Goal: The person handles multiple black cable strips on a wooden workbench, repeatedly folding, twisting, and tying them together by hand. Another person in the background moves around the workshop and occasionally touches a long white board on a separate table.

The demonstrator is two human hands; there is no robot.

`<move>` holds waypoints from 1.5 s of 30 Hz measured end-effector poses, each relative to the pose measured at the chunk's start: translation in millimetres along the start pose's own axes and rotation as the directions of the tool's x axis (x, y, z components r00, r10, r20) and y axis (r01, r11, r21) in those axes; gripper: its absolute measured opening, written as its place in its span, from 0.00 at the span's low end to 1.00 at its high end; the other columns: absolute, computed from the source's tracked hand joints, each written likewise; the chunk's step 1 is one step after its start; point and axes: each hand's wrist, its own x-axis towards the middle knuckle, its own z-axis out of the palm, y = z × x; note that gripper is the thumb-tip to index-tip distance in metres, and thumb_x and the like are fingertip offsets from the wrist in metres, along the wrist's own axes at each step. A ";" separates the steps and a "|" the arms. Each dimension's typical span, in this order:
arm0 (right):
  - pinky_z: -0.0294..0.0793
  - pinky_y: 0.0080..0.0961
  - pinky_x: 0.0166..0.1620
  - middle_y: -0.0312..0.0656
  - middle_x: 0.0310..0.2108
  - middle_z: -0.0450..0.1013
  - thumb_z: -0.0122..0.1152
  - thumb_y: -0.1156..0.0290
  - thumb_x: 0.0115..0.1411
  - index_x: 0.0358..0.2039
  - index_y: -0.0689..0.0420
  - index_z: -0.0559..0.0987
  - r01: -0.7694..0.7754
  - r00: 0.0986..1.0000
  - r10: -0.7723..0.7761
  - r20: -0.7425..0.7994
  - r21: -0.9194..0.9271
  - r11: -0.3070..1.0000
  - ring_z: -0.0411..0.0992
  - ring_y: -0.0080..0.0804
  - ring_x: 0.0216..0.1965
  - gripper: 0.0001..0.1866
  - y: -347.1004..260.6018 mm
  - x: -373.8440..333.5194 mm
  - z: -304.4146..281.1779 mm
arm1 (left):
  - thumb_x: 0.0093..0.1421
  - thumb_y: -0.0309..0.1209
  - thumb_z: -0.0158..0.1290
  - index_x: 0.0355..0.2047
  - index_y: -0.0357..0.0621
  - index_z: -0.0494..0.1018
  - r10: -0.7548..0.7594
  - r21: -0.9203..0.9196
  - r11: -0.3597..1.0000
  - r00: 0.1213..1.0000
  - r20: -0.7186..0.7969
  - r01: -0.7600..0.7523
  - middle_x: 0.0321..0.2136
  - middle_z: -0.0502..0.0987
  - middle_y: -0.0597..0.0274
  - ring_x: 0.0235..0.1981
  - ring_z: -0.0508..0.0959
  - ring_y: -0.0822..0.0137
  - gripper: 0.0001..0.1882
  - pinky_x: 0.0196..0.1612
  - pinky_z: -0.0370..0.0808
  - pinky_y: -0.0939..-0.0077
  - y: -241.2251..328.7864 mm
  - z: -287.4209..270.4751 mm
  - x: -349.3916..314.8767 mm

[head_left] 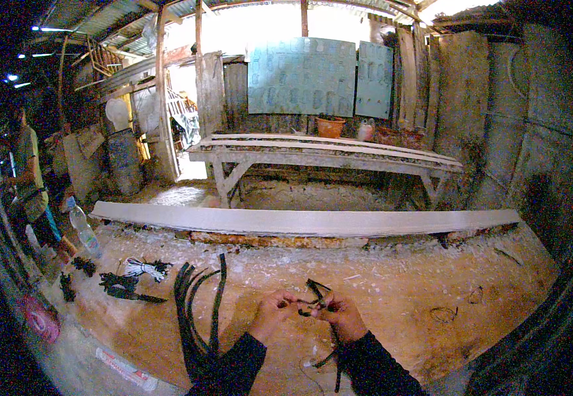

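Left hand (274,315) and right hand (342,318) both pinch the black strip (315,289), bunched between them over the table (392,297); step looks like looping it, so next move likely calls for fine fingertip control and light tension.

Back wall (236,86): I saw blue panels (301,76)
Bench (329,149): stood before it
Light: glaring daylight entered above

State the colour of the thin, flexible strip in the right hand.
The thin, flexible strip in the right hand is black; the head view shows it best.
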 end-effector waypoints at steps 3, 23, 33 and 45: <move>0.65 0.19 0.32 0.34 0.20 0.67 0.55 0.81 0.43 0.18 0.56 0.66 0.028 0.993 -0.028 -0.115 -0.002 1.000 0.66 0.22 0.24 0.08 -6.6 5.4 -1.4 | 0.47 0.30 0.53 0.25 0.44 0.69 0.022 0.101 0.994 0.975 0.220 -0.045 0.18 0.69 0.72 0.18 0.65 0.81 0.06 0.20 0.62 0.86 5.0 10.9 -9.0; 0.61 0.22 0.42 0.40 0.37 0.65 0.57 0.71 0.47 0.28 0.58 0.76 0.032 0.985 0.019 0.171 -0.290 0.957 0.63 0.29 0.39 0.07 3.7 1.9 5.6 | 0.43 0.25 0.52 0.21 0.41 0.68 0.138 0.105 0.989 0.898 -0.418 -0.103 0.18 0.69 0.68 0.21 0.67 0.75 0.04 0.26 0.63 0.83 20.4 -10.4 1.3; 0.62 0.24 0.44 0.41 0.36 0.67 0.58 0.73 0.45 0.27 0.59 0.77 -0.009 0.934 0.089 0.346 -0.227 0.974 0.63 0.28 0.41 0.07 -7.0 -5.3 8.5 | 0.45 0.25 0.50 0.25 0.40 0.69 -0.067 -0.014 0.998 0.952 -0.300 0.066 0.20 0.70 0.68 0.20 0.67 0.76 0.05 0.24 0.64 0.84 19.6 -7.3 -5.1; 0.67 0.20 0.34 0.36 0.21 0.68 0.58 0.80 0.42 0.19 0.58 0.69 -0.015 0.998 0.011 -0.065 -0.055 0.998 0.68 0.25 0.27 0.06 1.4 11.6 -31.5 | 0.50 0.32 0.52 0.30 0.40 0.69 0.045 0.112 0.989 0.924 0.380 -0.094 0.24 0.69 0.68 0.27 0.67 0.78 0.10 0.29 0.66 0.82 24.1 19.7 -22.7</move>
